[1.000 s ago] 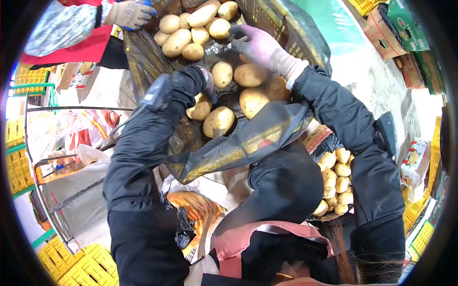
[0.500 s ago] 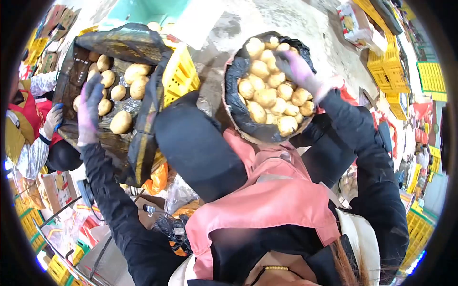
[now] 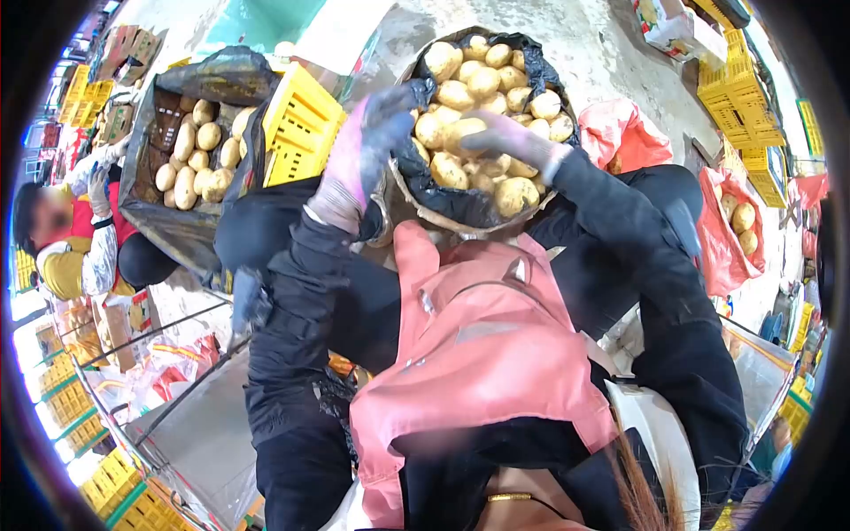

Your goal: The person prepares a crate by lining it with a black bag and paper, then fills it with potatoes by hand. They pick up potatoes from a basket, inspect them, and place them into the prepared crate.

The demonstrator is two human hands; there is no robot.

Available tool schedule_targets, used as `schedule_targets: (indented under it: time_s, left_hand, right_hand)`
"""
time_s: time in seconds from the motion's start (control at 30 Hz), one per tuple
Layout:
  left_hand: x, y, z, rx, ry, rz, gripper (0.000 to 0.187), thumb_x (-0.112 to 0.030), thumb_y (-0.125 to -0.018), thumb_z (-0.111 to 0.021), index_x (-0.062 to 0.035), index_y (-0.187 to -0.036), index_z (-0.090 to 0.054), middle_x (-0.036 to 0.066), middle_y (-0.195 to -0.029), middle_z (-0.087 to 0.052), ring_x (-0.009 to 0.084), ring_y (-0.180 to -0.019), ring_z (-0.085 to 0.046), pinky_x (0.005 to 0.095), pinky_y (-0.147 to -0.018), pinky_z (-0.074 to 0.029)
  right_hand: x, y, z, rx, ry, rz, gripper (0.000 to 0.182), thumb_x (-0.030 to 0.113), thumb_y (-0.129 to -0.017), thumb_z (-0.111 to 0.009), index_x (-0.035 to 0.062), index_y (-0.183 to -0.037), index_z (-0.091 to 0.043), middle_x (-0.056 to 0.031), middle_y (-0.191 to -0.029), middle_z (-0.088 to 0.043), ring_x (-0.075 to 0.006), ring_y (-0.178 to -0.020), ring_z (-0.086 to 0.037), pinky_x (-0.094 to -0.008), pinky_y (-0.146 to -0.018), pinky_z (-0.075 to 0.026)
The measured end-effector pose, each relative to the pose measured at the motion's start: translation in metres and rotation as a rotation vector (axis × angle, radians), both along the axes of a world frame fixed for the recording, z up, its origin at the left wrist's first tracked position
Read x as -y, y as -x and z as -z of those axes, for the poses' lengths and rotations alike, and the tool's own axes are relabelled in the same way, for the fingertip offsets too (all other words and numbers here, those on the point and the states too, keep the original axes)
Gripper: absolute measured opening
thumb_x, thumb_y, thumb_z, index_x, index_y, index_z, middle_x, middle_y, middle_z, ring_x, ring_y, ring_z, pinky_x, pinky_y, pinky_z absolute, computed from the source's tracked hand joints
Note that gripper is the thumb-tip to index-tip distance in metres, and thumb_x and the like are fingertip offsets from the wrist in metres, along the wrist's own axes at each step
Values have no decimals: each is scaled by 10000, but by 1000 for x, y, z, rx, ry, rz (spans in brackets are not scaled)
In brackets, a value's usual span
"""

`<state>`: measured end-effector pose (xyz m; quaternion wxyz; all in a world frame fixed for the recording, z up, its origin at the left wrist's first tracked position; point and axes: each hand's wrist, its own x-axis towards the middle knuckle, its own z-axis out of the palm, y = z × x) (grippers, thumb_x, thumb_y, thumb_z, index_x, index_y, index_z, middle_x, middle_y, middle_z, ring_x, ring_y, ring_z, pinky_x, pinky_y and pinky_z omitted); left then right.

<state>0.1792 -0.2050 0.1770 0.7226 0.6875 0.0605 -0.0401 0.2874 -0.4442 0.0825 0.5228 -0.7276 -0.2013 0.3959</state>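
Noted a round container [image 3: 423, 211] just ahead of the pink apron [image 3: 496, 354], heaped with potatoes [image 3: 483, 81]; presumably placed close in for easy reach by both hands. Saw black liner [image 3: 456, 205] bunched around the inside wall, likely to cushion the load and hold back dirt. Held the gloved right hand [image 3: 509, 142] low over the heap, palm down, with fingers against one potato [image 3: 462, 139], perhaps to feel or steady it; could not tell a clamped grip from mere contact, owing to blur. Held the gloved left hand [image 3: 376, 133] at the container's left edge, with grip apart and nothing visible in it, probably to leave the heap uncovered. Noted more potatoes in a lined box [image 3: 168, 234] to the left, beside a yellow crate [image 3: 297, 133], within reach of a co-worker [image 3: 66, 265] seated alongside. Saw a red bag [image 3: 730, 239] at far right, open enough to show potatoes, and a pinkish bag [image 3: 624, 133] nearer, just beside the container.
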Motion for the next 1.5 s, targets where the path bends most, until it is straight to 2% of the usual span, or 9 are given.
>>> schedule_targets:
  time_s: [0.3, 0.5, 0.57, 0.83, 0.97, 1.03, 1.23, 1.3, 1.5]
  left_hand:
    - [45, -6, 15, 6, -77, 242, 694, -156, -832, -769, -51, -1428, -430, 123, -1364, -512, 172, -1196, -527, 305, -995, -453]
    - [43, -19, -8, -305, 254, 87, 586, -123, -897, -700, -54, -1421, -448, 88, -1273, -538, 135, -1067, -570, 254, -820, -528]
    - [45, -15, 5, -210, 325, 107, 597, -141, -914, -684, -64, -1438, -409, 80, -1196, -556, 117, -962, -586, 250, -759, -533]
    - [-25, -25, 4, 193, 275, -260, 514, -171, -881, -696, -16, -1321, -479, 147, -1209, -588, 209, -1050, -601, 318, -873, -528]
    - [-134, -17, -6, 289, 1049, -436, 618, -347, -878, -681, 62, -1298, -483, 215, -1277, -555, 330, -1129, -578, 425, -953, -513]
    - [-118, -15, -19, 198, 1215, -463, 573, -354, -906, -640, 57, -1282, -504, 220, -1276, -550, 357, -1162, -556, 465, -987, -481]
    - [-40, -31, 15, 172, 530, -287, 428, -271, -1004, -462, -49, -1369, -478, 180, -1364, -493, 324, -1207, -535, 438, -1024, -438]
    - [-30, -30, 12, 112, 452, -294, 446, -274, -1006, -459, -48, -1390, -453, 187, -1368, -493, 320, -1191, -550, 410, -1007, -453]
    - [12, -16, 6, -53, -41, -59, 590, -145, -897, -693, -29, -1405, -416, 125, -1285, -558, 173, -1087, -580, 317, -947, -464]
  right_hand:
    - [25, 52, -63, -699, -594, 304, 573, 447, -982, -526, 45, -1385, -456, -102, -1116, -667, -194, -839, -697, -281, -756, -569]
    - [25, 50, -68, -513, -716, 388, 594, 322, -952, -610, 41, -1434, -405, -135, -1429, -456, -227, -1265, -513, -375, -963, -506]
    - [20, 45, -60, 477, -386, 202, 661, 161, -873, -700, 40, -1443, -388, -104, -1431, -460, -229, -1301, -479, -345, -1047, -433]
    - [30, 7, -9, -13, -185, 413, 507, 195, -930, -640, 34, -1379, -468, -114, -1282, -574, -186, -1135, -566, -311, -970, -457]
    - [16, 13, 55, 261, 75, 223, 435, 215, -940, -624, 36, -1324, -526, -105, -1175, -654, -182, -1086, -599, -310, -930, -477]
    - [-4, 30, 59, 265, 255, 55, 612, 465, -892, -609, 13, -1297, -533, -230, -1117, -660, -355, -1042, -640, -409, -927, -484]
    - [-44, 31, 75, 362, 557, -191, 697, 562, -790, -666, -54, -1115, -620, -235, -997, -690, -387, -968, -663, -444, -848, -511]
    - [-31, 20, 54, -142, 413, -4, 540, 457, -817, -711, -33, -1040, -663, -111, -832, -688, -171, -770, -673, -289, -626, -530]
    - [3, 31, -47, -821, -616, 426, 384, 248, -955, -615, 43, -1276, -563, -43, -1111, -675, -113, -876, -656, -240, -698, -540]
